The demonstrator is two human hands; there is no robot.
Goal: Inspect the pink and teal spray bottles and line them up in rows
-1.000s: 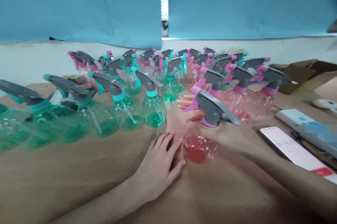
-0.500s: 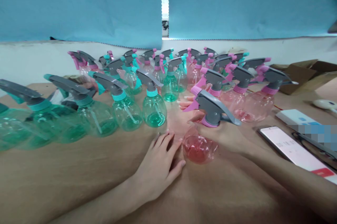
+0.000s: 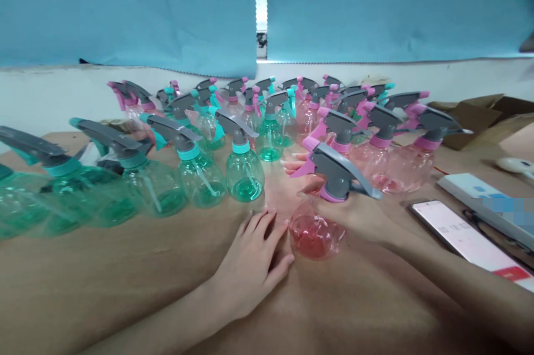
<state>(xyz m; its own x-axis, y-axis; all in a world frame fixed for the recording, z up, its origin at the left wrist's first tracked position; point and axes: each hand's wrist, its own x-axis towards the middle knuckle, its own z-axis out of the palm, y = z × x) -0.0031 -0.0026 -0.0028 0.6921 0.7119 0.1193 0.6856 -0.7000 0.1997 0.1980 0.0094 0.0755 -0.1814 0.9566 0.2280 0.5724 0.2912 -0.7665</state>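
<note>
A clear pink spray bottle [image 3: 316, 234] with a grey and pink trigger head [image 3: 334, 174] stands on the brown table [image 3: 125, 282] in front of me. My right hand [image 3: 354, 213] is wrapped around its neck from behind, fingertips showing to the left of the trigger. My left hand [image 3: 252, 266] lies flat on the table with fingers spread, its thumb and fingertips beside the bottle's base. A green spray bottle [image 3: 244, 168] stands just behind my left hand.
Several green spray bottles [image 3: 158, 177] line the left, several pink ones [image 3: 387, 154] the right, more behind. A phone [image 3: 463, 235] with a lit screen and a white flat box [image 3: 479, 193] lie at right. An open cardboard box [image 3: 479, 116] sits at far right.
</note>
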